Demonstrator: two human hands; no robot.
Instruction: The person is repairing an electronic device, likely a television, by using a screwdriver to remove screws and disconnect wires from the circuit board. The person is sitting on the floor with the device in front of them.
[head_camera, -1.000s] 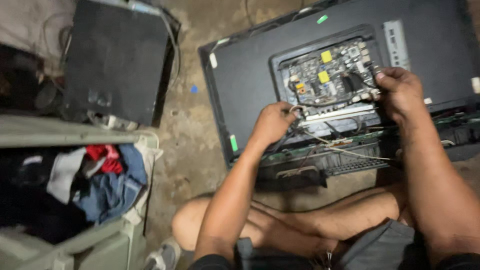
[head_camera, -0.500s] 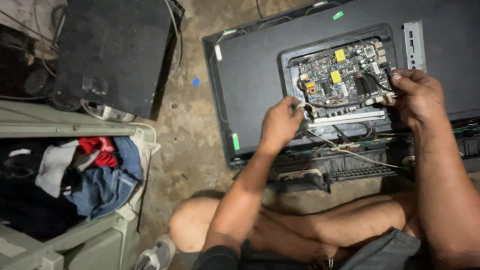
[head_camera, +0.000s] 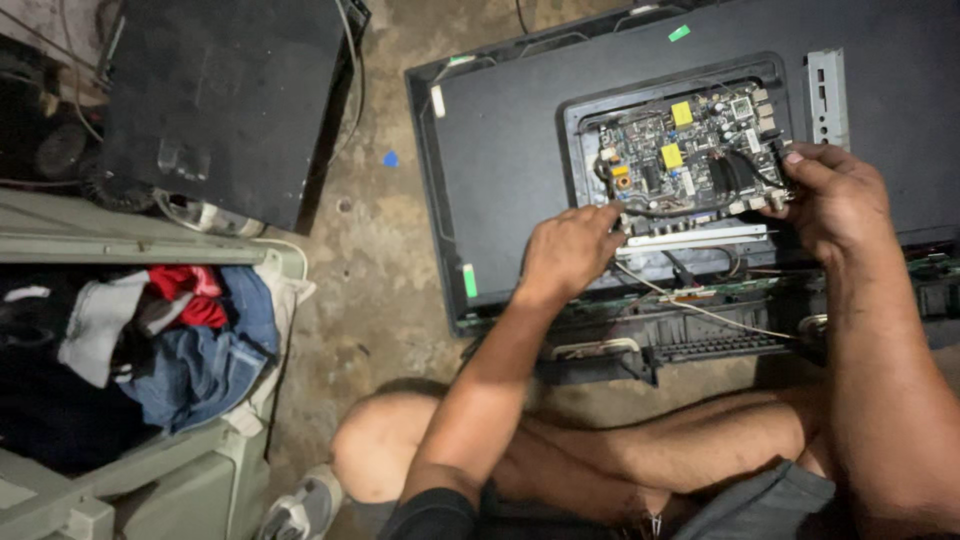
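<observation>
Both hands, left hand and right hand, grip the circuit board.

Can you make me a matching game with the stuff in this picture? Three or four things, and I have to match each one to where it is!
Things:
1. circuit board
2. pile of clothes
3. left hand
4. right hand

Places:
A. in the pale green bin at the left
B. at the board's right edge
C. in the opened back of the flat screen
D. at the board's lower left corner

Pairs: 1-C, 2-A, 3-D, 4-B
</observation>
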